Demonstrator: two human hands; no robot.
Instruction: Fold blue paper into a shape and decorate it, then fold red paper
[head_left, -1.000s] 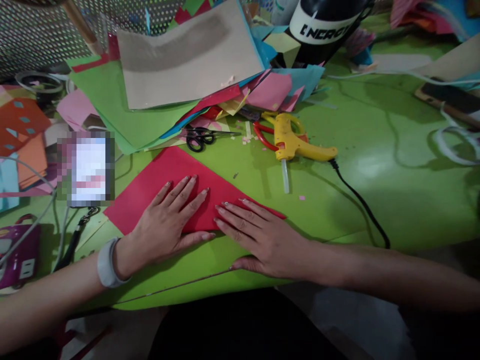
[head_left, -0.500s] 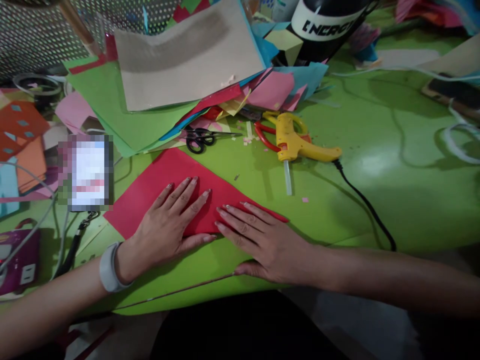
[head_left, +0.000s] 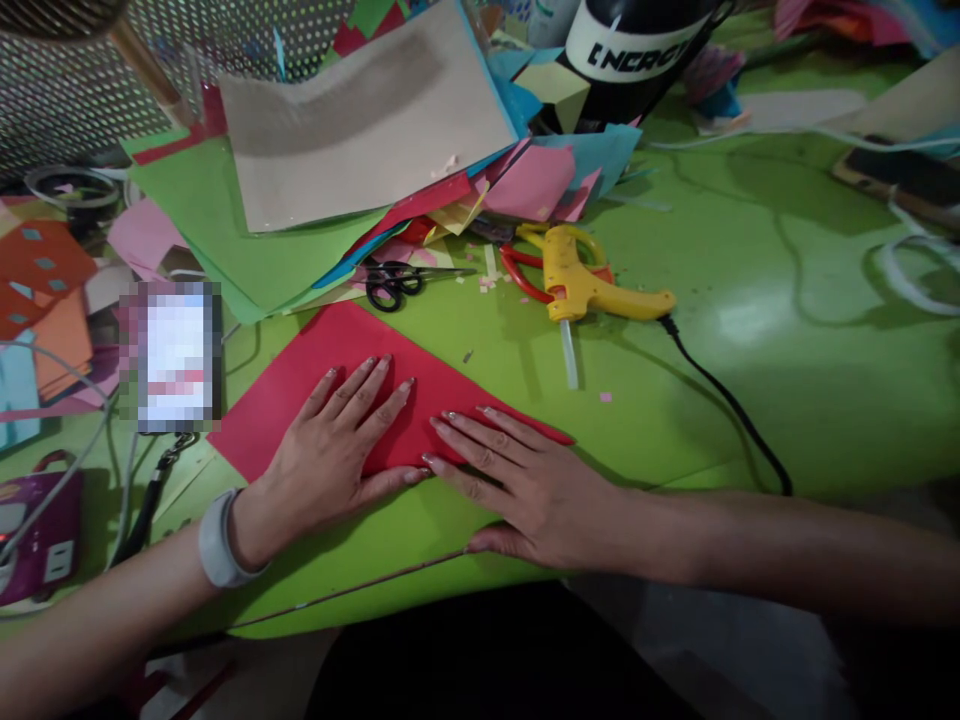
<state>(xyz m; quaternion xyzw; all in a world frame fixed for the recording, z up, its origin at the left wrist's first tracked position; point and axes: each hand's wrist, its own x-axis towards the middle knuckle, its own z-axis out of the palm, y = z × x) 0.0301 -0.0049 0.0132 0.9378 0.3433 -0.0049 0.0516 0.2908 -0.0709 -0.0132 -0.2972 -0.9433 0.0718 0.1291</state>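
Note:
A sheet of red paper [head_left: 300, 365], seemingly folded, lies on the green table in front of me. My left hand [head_left: 341, 440] rests flat on its middle, fingers spread, with a grey band [head_left: 219, 540] round the wrist. Over the paper's right part lies my right hand [head_left: 525, 480], its fingers stretched out and its thumb apart near the table's front edge. Both palms hide part of the lower edge of the paper. Black-handled scissors [head_left: 394, 285] lie just beyond the sheet. To their right is a yellow glue gun [head_left: 574, 275] with a clear glue stick.
A stack of coloured sheets under a grey-beige sheet [head_left: 360, 120] stands at the back. A black bottle [head_left: 637, 60] is behind the glue gun, whose black cord [head_left: 727, 400] runs right. A phone [head_left: 180, 355] and a purple box-like device [head_left: 41, 530] lie at left.
The view has shifted slightly. Both hands stay flat on the red paper in nearly the same places.

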